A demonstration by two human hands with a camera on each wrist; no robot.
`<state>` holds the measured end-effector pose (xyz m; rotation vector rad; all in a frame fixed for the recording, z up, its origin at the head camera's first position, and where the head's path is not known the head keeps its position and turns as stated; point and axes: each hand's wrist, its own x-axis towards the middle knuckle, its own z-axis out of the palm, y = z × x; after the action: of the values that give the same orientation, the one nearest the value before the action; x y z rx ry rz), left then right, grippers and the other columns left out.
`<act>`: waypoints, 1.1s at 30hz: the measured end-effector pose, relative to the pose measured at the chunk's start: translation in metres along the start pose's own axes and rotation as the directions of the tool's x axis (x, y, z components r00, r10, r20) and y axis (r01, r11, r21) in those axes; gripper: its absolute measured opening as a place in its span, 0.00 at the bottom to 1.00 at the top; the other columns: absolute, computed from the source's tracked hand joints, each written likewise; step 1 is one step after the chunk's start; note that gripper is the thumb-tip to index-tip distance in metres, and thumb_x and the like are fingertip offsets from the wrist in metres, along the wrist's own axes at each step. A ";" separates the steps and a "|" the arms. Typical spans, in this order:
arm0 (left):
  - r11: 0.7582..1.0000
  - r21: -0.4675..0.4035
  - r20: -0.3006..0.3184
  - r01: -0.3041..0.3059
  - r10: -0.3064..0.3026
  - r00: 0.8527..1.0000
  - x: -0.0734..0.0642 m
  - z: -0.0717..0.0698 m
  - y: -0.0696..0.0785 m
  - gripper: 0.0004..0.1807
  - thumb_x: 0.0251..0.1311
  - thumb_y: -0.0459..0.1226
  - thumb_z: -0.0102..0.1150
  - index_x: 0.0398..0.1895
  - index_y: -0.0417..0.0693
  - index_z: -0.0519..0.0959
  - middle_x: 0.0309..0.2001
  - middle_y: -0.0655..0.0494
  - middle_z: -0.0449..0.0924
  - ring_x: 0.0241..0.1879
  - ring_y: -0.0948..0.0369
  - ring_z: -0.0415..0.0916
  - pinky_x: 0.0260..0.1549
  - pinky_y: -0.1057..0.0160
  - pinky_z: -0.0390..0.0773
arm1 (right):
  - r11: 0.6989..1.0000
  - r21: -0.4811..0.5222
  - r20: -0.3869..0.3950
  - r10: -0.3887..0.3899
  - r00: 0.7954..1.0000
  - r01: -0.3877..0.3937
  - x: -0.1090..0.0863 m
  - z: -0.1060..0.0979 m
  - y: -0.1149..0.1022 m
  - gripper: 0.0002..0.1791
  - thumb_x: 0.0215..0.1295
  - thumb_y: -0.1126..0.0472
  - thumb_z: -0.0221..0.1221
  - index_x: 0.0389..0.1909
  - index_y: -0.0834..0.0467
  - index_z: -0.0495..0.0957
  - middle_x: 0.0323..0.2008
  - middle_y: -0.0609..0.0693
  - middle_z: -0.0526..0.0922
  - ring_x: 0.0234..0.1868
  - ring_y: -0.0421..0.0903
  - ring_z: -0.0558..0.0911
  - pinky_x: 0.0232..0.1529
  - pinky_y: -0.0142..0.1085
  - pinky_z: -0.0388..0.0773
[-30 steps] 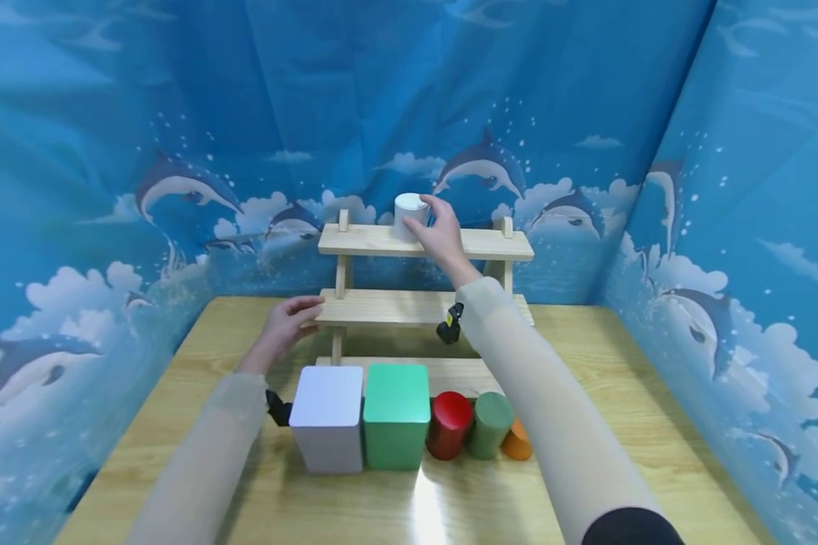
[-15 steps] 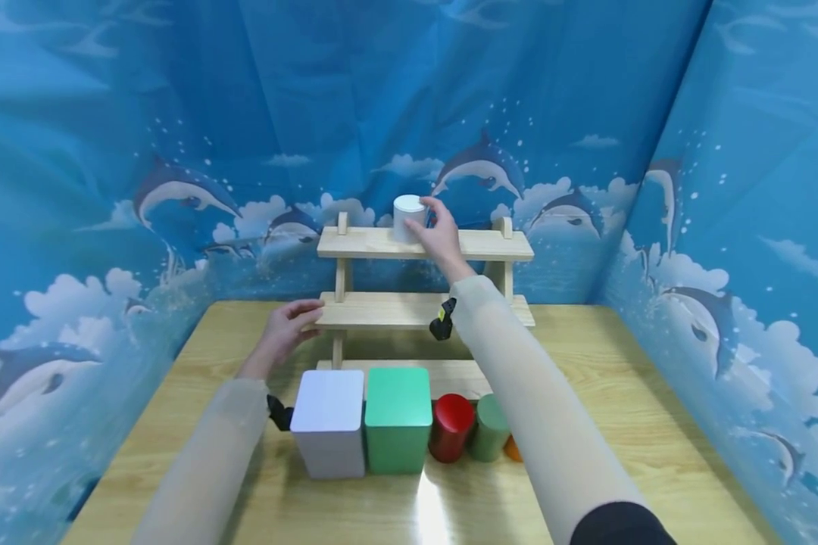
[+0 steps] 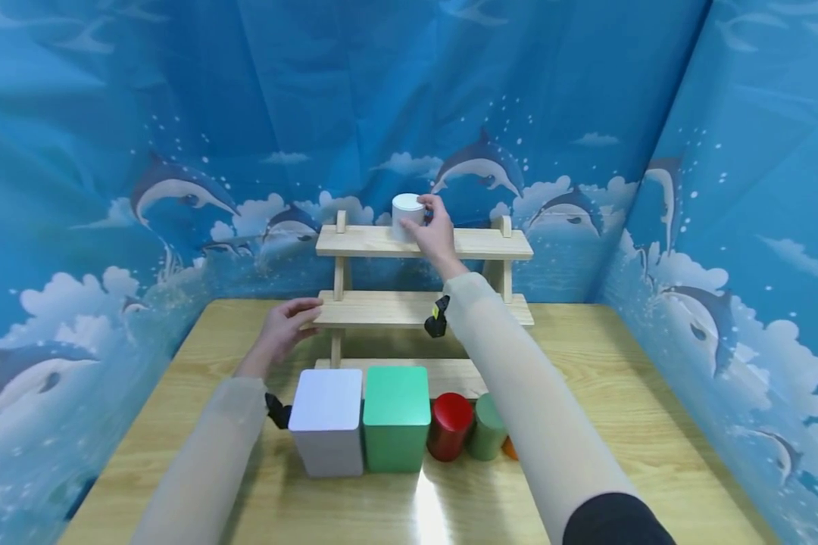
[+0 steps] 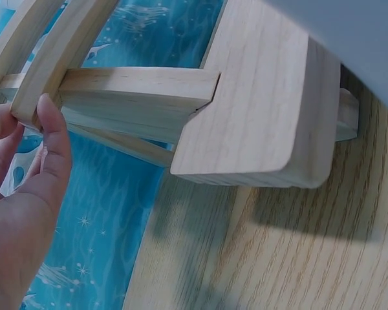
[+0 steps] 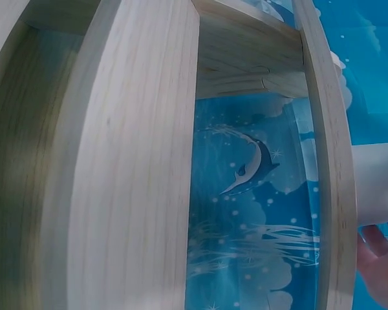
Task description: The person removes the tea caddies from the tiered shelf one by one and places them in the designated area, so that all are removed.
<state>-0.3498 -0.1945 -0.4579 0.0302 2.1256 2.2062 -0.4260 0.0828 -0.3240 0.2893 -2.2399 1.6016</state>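
Observation:
A white cylinder (image 3: pixel 406 216) stands upright on the top tier of a three-tier wooden display shelf (image 3: pixel 375 309). My right hand (image 3: pixel 435 233) grips its right side between thumb and fingers. The right wrist view shows only part of the cylinder (image 5: pixel 378 184) and some fingertips at its right edge. My left hand (image 3: pixel 285 331) holds the left end of the middle tier, and the left wrist view shows the thumb and fingers of that hand (image 4: pixel 26 194) pinching the board's corner.
In front of the shelf stand a white box (image 3: pixel 327 424), a green box (image 3: pixel 397 420), a red cylinder (image 3: pixel 449 428) and a dull green cylinder (image 3: pixel 488 431). An orange object (image 3: pixel 510 449) is mostly hidden by the right sleeve. A dolphin-print backdrop (image 3: pixel 245 113) surrounds the wooden table (image 3: pixel 620 378).
My right wrist and forearm have shifted slightly left, covering more of the orange object. Both hands keep their holds, and the white cylinder stays at about the same spot on the top tier.

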 end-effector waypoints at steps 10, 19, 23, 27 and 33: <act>1.000 -0.007 -0.003 0.016 -0.016 1.000 0.002 0.000 0.000 0.24 0.59 0.42 0.60 0.57 0.42 0.72 0.56 0.49 0.69 0.50 0.56 0.71 0.49 0.55 0.77 | 0.997 -0.008 0.001 -0.075 0.997 0.075 -0.002 -0.004 0.000 0.24 0.59 0.60 0.63 0.55 0.56 0.67 0.58 0.53 0.69 0.54 0.52 0.72 0.51 0.43 0.74; 1.000 -0.009 -0.006 0.011 -0.012 1.000 0.002 0.000 0.002 0.22 0.60 0.41 0.59 0.57 0.42 0.72 0.57 0.46 0.68 0.50 0.55 0.71 0.44 0.60 0.79 | 0.985 -0.042 0.005 -0.168 0.986 0.168 -0.010 -0.006 -0.004 0.23 0.57 0.61 0.65 0.53 0.58 0.70 0.56 0.54 0.71 0.54 0.52 0.73 0.51 0.41 0.74; 1.000 -0.001 -0.002 0.013 -0.013 1.000 0.001 0.001 0.003 0.23 0.61 0.41 0.59 0.57 0.41 0.72 0.57 0.46 0.68 0.50 0.55 0.71 0.44 0.60 0.79 | 0.981 -0.045 0.010 -0.186 0.982 0.187 -0.015 -0.009 -0.007 0.23 0.57 0.62 0.65 0.53 0.59 0.70 0.55 0.54 0.71 0.53 0.51 0.73 0.50 0.40 0.75; 1.000 -0.013 -0.009 0.021 -0.021 1.000 0.002 0.002 0.002 0.23 0.60 0.40 0.59 0.57 0.41 0.72 0.56 0.48 0.69 0.49 0.56 0.71 0.43 0.60 0.80 | 0.979 -0.032 0.024 -0.199 0.980 0.200 -0.020 -0.011 -0.008 0.23 0.57 0.61 0.64 0.53 0.58 0.70 0.54 0.53 0.71 0.51 0.50 0.74 0.47 0.40 0.76; 0.999 -0.026 -0.012 0.019 -0.020 1.000 0.001 0.001 0.002 0.23 0.60 0.41 0.59 0.57 0.41 0.72 0.56 0.48 0.69 0.48 0.57 0.72 0.43 0.60 0.80 | 0.981 0.003 0.031 -0.196 0.980 0.196 -0.029 -0.018 -0.012 0.23 0.58 0.61 0.64 0.53 0.59 0.69 0.55 0.53 0.71 0.52 0.52 0.74 0.47 0.40 0.77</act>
<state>-0.3506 -0.1930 -0.4563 -0.0055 2.0939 2.2286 -0.3916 0.0944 -0.3209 0.5210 -2.1583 1.5031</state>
